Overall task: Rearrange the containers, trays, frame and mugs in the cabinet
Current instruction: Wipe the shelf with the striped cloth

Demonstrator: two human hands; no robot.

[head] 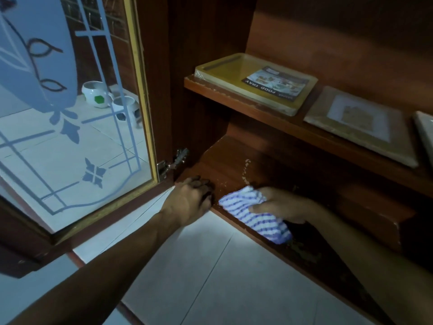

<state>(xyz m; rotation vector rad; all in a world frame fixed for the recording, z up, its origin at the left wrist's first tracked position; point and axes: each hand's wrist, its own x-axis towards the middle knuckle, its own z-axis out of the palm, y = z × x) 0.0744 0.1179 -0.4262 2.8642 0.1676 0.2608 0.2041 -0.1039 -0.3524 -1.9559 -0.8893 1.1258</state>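
Reddish-brown wood is lining the open cabinet, and its lower shelf [234, 158] is showing pale flecks of dirt [246, 171]. The right grip [278, 205] is closing round a bunched blue-and-white striped cloth [253, 214], fingers and thumb curling over it and pressing it onto the front of that shelf, near the centre of the frame. The left grip [194, 199] is resting palm-down on the shelf's front-left corner, fingers loosely bent, holding nothing.

The task's things are lying away from both. On the upper shelf [262, 112], up and to the right of the cloth, a flat yellow plastic food tray [222, 71] in clear wrap is lying with its long axis along the shelf. Just beside it to the right a wrapped beige picture frame [358, 124] is lying flat, and a pale tray [425, 132] is showing only a corner at the right edge. The right grip is the nearer to these, but it is busy with the cloth.

What seem to be two round white ceramic mugs [96, 95] are sitting on the floor tiles at upper left, seen through the patterned glass door [70, 141]. The left grip is nearer them, yet the open door and the cabinet's side wall are standing between. Wiping looks to be the step in hand. Fetching the mugs would probably mean reaching round the door.
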